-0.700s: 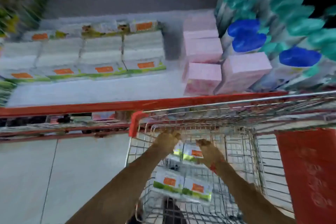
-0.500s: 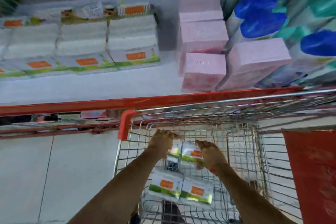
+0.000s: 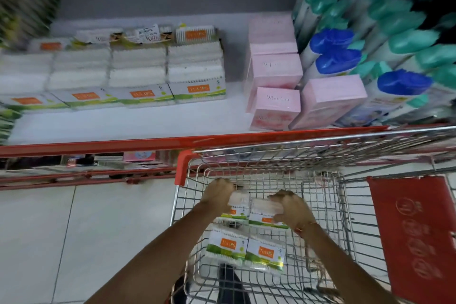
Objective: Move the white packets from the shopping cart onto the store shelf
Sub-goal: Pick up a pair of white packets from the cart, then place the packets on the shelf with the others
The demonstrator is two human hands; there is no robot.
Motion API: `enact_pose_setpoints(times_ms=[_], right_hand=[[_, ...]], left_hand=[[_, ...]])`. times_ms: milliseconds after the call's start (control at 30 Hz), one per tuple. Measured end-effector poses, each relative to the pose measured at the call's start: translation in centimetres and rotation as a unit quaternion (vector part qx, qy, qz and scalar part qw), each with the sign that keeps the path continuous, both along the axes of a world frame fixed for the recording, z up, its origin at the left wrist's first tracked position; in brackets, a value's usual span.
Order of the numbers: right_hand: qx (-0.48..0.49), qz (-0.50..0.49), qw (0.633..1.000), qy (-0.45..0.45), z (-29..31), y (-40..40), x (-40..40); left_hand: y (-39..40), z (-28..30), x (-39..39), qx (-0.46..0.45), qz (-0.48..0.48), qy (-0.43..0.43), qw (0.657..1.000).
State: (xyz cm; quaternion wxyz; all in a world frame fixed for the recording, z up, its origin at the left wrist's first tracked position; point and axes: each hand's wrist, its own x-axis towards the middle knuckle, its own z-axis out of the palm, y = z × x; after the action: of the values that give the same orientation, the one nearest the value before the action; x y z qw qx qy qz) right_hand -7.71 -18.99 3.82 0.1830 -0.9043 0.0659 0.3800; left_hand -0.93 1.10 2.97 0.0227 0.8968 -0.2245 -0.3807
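Both my hands are inside the wire shopping cart (image 3: 328, 207). My left hand (image 3: 217, 192) grips the left side of a white packet (image 3: 238, 206) with an orange label and green band. My right hand (image 3: 291, 210) grips the packet beside it (image 3: 265, 210). Both packets are tilted up, their white edges facing me. Two more white packets (image 3: 245, 249) lie side by side nearer to me on the cart floor. On the white store shelf (image 3: 138, 123) beyond the cart stand rows of the same white packets (image 3: 138, 76), stacked several deep.
Pink boxes (image 3: 276, 86) stand on the shelf right of the packets, then bottles with blue and teal caps (image 3: 380, 61). The shelf's red front edge (image 3: 123, 144) runs just beyond the cart rim. A red cart flap (image 3: 417, 237) is at right. Pale tiled floor lies at left.
Both hands have closed on the far pair of packets and tipped them up off the cart floor. My view has shifted a little over the shelf.
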Motion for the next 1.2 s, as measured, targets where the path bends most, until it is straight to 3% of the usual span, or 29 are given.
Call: enact_pose_setpoints(times_ms=[167,300,533,800,1200], right_hand=[[-0.017,-0.019,0.999,-0.047,8.9,0.5,-0.4],[-0.049,-0.029,0.995,-0.083,16.3,1.5,0.0],[-0.026,-0.025,0.968,-0.247,24.9,7.6,3.0],[0.014,0.036,0.947,-0.32,26.4,18.7,9.8],[0.001,0.069,0.946,-0.316,22.1,32.1,16.8]], left_hand=[[1.1,7.0,0.2,-0.081,0.018,-0.046,0.995],[3.1,14.6,0.8,-0.153,-0.021,-0.097,0.983],[11.2,23.4,3.6,-0.199,0.035,-0.177,0.963],[23.5,26.3,7.8,-0.15,0.108,-0.223,0.957],[34.6,23.6,11.6,-0.077,0.169,-0.306,0.934]])
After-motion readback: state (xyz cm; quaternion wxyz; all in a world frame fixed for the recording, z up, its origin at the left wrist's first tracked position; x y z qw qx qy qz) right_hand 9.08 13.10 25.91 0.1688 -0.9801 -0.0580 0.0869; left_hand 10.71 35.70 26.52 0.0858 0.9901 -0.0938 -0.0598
